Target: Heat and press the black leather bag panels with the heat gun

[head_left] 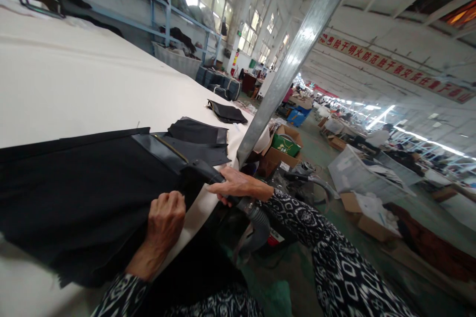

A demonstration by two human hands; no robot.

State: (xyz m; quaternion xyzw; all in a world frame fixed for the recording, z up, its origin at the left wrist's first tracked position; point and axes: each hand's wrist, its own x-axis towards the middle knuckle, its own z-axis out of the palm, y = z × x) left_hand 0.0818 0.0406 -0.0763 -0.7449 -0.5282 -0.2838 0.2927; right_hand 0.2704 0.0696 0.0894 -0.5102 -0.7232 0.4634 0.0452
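Note:
A large black cloth piece point(82, 183) lies across the white-covered table point(92, 79), hanging towards its near edge. My left hand point(166, 220) is closed in a fist on the cloth's near side, gripping it; the fingertips are hidden. With its fingers wrapped round, my right hand point(238, 183) holds the black handle of a vacuum cleaner point(204, 171), whose nozzle end rests at the cloth's right edge. From that handle a grey ribbed hose point(260, 220) curves down beside the table. A shiny dark band point(158, 151) with a yellowish edge runs along the cloth near the nozzle.
More black pieces point(197, 133) and a folded black bundle point(226, 111) lie farther along the table. A slanting metal post point(286, 67) stands at the table's edge, close to my right hand. Cardboard boxes point(284, 146) and a white bin point(366, 171) stand on the floor to the right.

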